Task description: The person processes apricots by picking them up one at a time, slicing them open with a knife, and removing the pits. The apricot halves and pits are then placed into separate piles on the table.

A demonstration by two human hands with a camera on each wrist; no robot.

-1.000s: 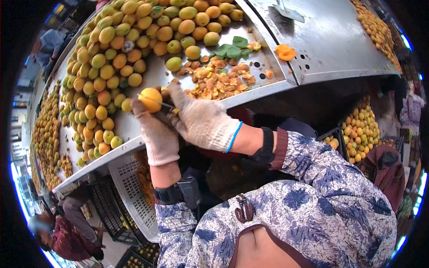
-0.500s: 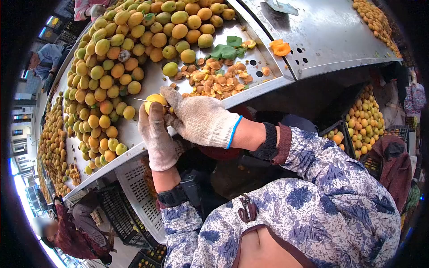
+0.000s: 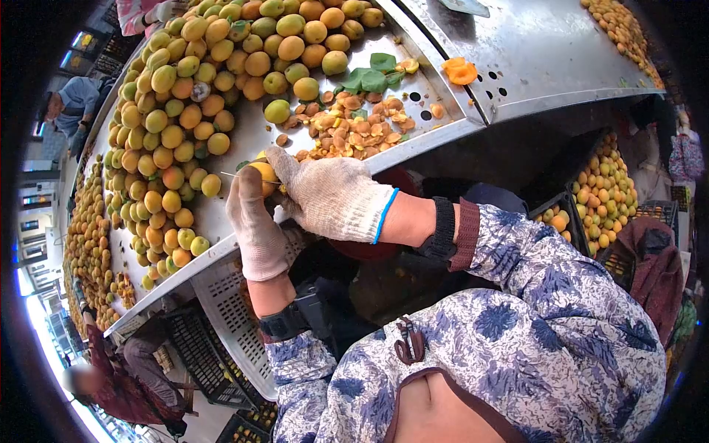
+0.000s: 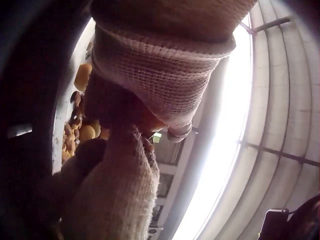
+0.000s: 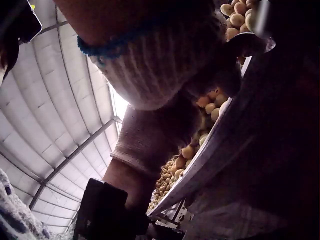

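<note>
My left hand point(image 3: 255, 221), in a pale knitted glove, grips a yellow-orange fruit point(image 3: 264, 173) above the table's front edge. A thin metal blade point(image 3: 229, 174) lies across the fruit, its end sticking out on the left. My right hand point(image 3: 332, 198), in a glove with a blue-edged cuff, is close against the fruit from the right and holds the blade's other end; its handle is hidden. The left wrist view shows the left glove point(image 4: 165, 75) in shadow, and the right wrist view shows the right glove point(image 5: 155, 65), both with fingers mostly hidden.
A large heap of fruit point(image 3: 171, 136) covers the metal table's left side. Halved pits and pieces point(image 3: 354, 129) lie behind my hands beside green leaves point(image 3: 373, 74). Orange flesh point(image 3: 459, 71) sits farther right. Below the edge stand a white basket point(image 3: 229, 303) and black crates point(image 3: 196, 354).
The fruit was lifted and turned between my hands, which drew closer together. The blade's end now protrudes on the fruit's left, where earlier it showed on the right. The view shifted slightly.
</note>
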